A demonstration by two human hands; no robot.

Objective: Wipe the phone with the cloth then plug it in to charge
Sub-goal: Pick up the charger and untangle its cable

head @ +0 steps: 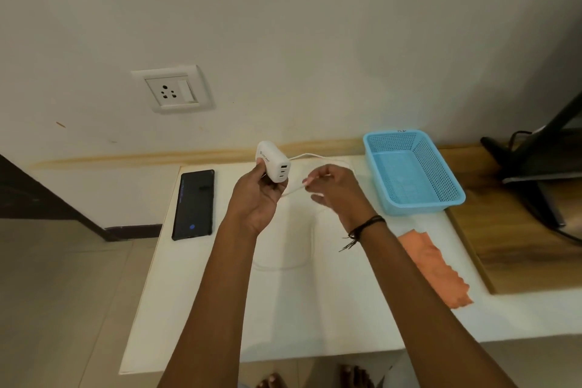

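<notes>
Head view is looking down on a white table (315, 309) set against a pale wall. At mid-frame the left hand (255, 198) is holding a white charger block (273, 161) above the table, its grip wrapping the block from below with the thumb against the near left side, and the face with three ports is pointing toward the right hand (338, 190). That right hand's grip is pinching the end of a white cable (304, 157) between thumb and fingertips, close beside the port face but not touching it. From the pinch the cable is arching back over the hand toward the wall, and a fainter run of it is looping down across the table between the two forearms. The phone (193, 204) is lying flat, screen up, at the table's left edge, well to the left of the left hand and apart from both grips; a small blue mark is glowing near its lower end. An orange cloth (436, 271) is lying spread on the table, to the right of the right forearm. A blue perforated basket (453, 195) is sitting at the back right, beyond the cloth. A wall socket (172, 89) is showing on the wall above the phone.
</notes>
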